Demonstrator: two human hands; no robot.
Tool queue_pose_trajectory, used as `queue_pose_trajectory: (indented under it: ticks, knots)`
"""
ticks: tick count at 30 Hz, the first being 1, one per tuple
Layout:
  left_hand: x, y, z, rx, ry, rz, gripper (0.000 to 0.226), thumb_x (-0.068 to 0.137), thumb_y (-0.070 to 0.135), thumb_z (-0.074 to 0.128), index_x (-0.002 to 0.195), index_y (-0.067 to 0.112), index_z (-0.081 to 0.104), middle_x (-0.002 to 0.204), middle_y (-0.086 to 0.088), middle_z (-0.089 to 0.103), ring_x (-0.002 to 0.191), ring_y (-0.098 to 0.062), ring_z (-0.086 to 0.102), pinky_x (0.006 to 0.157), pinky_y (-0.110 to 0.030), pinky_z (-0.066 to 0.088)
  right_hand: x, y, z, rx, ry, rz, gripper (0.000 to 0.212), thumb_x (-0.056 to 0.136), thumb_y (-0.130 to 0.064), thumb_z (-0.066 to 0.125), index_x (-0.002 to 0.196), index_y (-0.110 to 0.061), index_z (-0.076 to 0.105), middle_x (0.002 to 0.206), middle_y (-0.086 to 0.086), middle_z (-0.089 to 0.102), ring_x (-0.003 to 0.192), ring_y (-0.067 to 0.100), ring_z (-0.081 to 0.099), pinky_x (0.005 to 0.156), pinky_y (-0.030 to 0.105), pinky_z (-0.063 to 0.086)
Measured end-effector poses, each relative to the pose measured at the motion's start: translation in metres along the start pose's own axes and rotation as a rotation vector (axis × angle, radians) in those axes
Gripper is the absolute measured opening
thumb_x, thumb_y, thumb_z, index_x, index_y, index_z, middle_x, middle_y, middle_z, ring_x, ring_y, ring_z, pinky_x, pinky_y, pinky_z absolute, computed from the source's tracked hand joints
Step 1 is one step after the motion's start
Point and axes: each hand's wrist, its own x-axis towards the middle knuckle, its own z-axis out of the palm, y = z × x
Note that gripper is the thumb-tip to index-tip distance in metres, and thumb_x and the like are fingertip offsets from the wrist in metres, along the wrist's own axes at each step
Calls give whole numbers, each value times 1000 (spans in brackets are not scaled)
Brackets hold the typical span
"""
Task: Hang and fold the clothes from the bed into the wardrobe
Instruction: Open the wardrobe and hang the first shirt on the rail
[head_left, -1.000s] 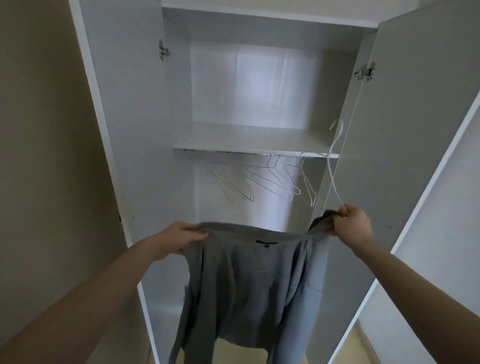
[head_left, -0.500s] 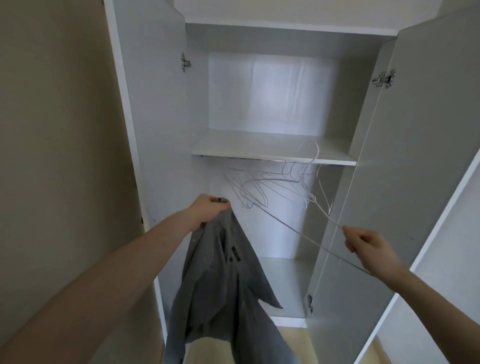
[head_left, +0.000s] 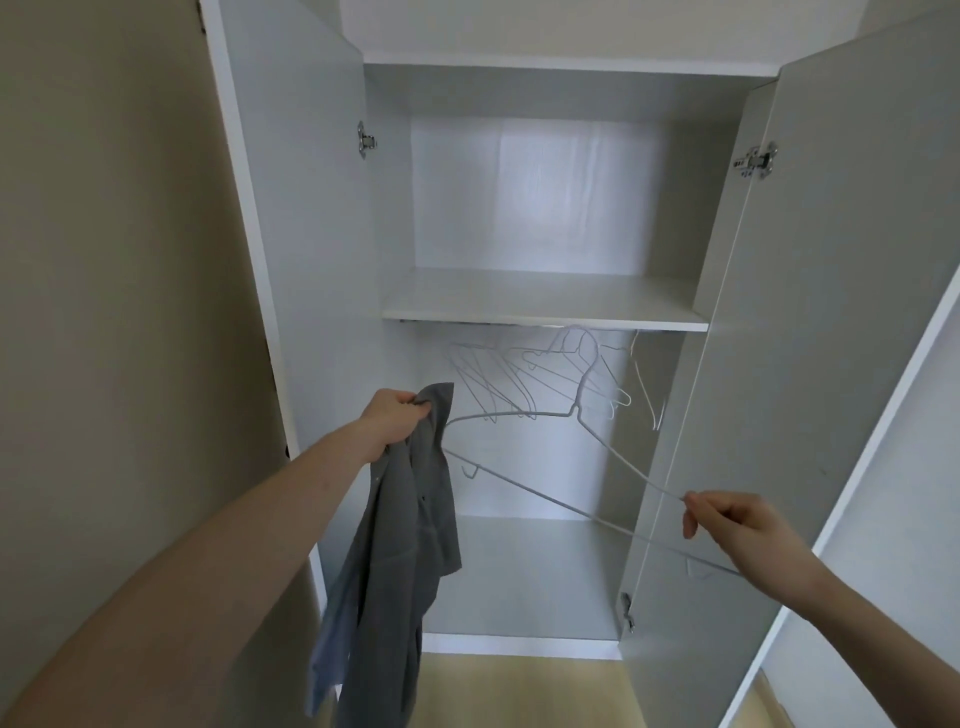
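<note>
A grey shirt hangs limp from my left hand, which grips it by the collar in front of the open white wardrobe. My right hand pinches one end of a white wire hanger. The hanger stretches across the wardrobe opening, its far end reaching the shirt near my left hand and its hook pointing up. Several more white wire hangers hang on the rail under the shelf.
Both wardrobe doors stand open, the left door and the right door. A beige wall is at the left. The wardrobe floor panel and a wooden room floor lie below.
My right hand let go of the shirt's shoulder and kept the hanger, so the shirt dropped to hang from my left hand. The hanger swung flat across the opening towards the shirt.
</note>
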Motion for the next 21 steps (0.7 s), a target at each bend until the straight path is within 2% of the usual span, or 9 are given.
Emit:
queue_pose_trajectory:
  ticks: [4,6,9,12,14,16,21]
  knots:
    - [1,10,-8,26,59,47,36,99,31,60,105,-3,72,92,-14,67,82,-24,60,76,-31,47,0,-8,6,25,-12,4,48,104,-31,52,62,-13,66,53,3,25,46,15,23,48,26,23]
    - [1,12,-17,25,102,42,37,99,30,59,102,-4,73,97,-18,71,87,-28,65,77,-32,49,0,-12,5,44,-6,6,49,105,-28,52,61,-9,65,52,1,26,44,14,23,47,26,23]
    - [-1,15,-27,-6,139,17,29,100,28,59,101,4,75,103,-19,73,100,-35,68,91,-41,55,0,-14,5,47,-15,-9,48,104,-25,53,63,-4,65,52,2,25,45,14,23,51,27,23]
    - [-7,22,-26,-150,92,3,26,100,25,62,116,8,74,101,-11,73,101,-32,69,95,-42,56,0,-16,9,20,-20,-20,48,103,-28,55,60,-10,65,53,1,26,47,15,25,55,30,23]
    - [-13,30,-21,-216,35,36,25,100,23,63,120,9,71,102,-9,74,96,-27,70,91,-36,57,1,-15,16,0,-2,-24,48,103,-29,56,59,-14,64,51,-3,28,46,12,27,53,29,26]
    - [-21,41,-14,-250,-10,91,21,100,21,63,116,11,73,102,-8,75,88,-22,71,85,-32,56,2,-13,27,2,27,-20,48,103,-30,57,58,-14,63,48,-6,28,43,10,27,52,25,27]
    - [-33,70,-16,-271,-10,232,16,101,21,61,107,18,76,103,-5,77,99,-23,72,90,-34,58,2,-6,41,53,133,-15,48,104,-30,56,62,-9,62,46,-7,28,43,8,27,56,29,25]
